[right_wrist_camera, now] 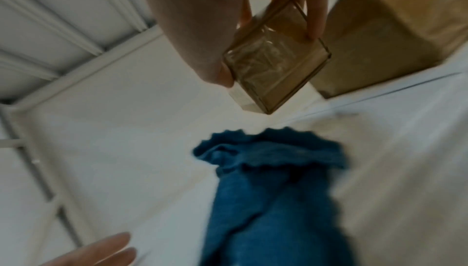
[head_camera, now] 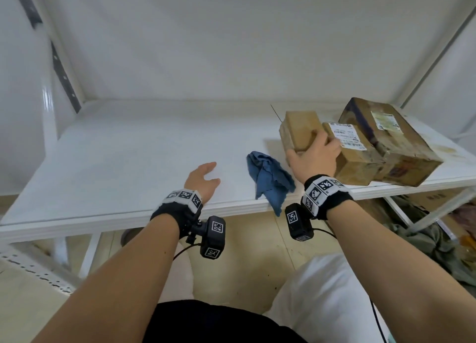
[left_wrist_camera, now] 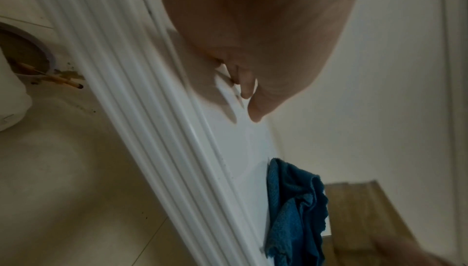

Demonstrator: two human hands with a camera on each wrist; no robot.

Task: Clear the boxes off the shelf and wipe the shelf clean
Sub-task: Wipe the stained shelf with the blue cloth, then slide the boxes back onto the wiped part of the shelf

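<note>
Three cardboard boxes sit at the right end of the white shelf (head_camera: 128, 152). My right hand (head_camera: 313, 152) grips the small taped box (head_camera: 300, 130), thumb at its near corner and fingers over its top; the right wrist view shows this small box (right_wrist_camera: 276, 70) held between thumb and fingers. Beside it lie a labelled box (head_camera: 358, 160) and a large box (head_camera: 389, 139). A crumpled blue cloth (head_camera: 270, 180) lies at the shelf's front edge, between my hands. My left hand (head_camera: 206, 178) rests open on the shelf, left of the cloth (left_wrist_camera: 296, 210).
The shelf's left and middle stretch is bare white board. An upright post (head_camera: 50, 118) stands at the left, another at the far right. Below the shelf on the right are a carton and dark fabric (head_camera: 422, 229). Tan floor lies beneath.
</note>
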